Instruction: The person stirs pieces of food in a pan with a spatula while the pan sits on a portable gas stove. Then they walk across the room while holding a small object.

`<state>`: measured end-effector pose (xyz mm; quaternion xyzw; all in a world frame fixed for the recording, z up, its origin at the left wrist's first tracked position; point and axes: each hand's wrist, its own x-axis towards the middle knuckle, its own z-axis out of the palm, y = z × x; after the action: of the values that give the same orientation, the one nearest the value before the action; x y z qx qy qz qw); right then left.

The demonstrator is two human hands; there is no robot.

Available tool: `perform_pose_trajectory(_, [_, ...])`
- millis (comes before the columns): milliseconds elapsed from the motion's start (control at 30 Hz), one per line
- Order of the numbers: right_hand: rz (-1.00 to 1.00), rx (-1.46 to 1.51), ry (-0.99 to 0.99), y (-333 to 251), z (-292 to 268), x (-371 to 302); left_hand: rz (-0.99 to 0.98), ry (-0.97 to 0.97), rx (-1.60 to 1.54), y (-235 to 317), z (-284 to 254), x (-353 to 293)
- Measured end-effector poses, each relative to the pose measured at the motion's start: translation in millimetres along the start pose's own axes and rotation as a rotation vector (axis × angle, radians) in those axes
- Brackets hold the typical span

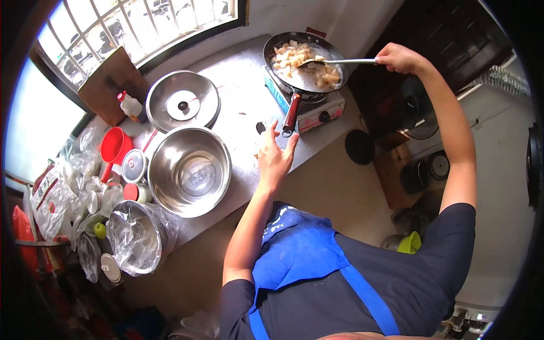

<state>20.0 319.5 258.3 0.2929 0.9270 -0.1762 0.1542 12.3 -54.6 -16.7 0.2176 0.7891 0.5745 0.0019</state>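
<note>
A black wok (304, 89) sits on a small gas stove (324, 116), holding pale chunks of food (292, 55) in bubbling, whitish liquid. With my right hand (398, 58), arm stretched out, I grip the end of a long, light-handled spatula (354, 61). Its head is among the chunks, partly covered. My left hand (275, 158) is open, fingers apart, just below the tip of the wok's reddish-brown handle (291, 113). It holds nothing; whether a fingertip touches the handle's end ring I cannot tell.
Left along the metal counter (242, 93) are a steel bowl (190, 170), a steel lid (182, 105), a red dipper (115, 144), a white bottle (130, 106), a leaning board (114, 85) and a plastic-covered pot (135, 237). Dark pots (416, 175) stand low on the right.
</note>
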Motion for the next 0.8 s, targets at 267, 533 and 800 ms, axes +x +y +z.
perform_pose_trajectory(267, [0.069,-0.114,-0.122,-42.4,-34.5,-21.3,0.146,0.03,0.288,4.7,35.1,36.1])
perform_pose_trajectory(533, [0.095,-0.306,-0.16,-71.9,-54.1,-27.7,0.107,-0.075,0.504,18.4,35.5,49.6])
perform_pose_trajectory(800, [0.002,-0.504,-0.211,-79.2,-24.5,-20.5,-0.011,-0.145,0.514,29.7,29.5,53.1])
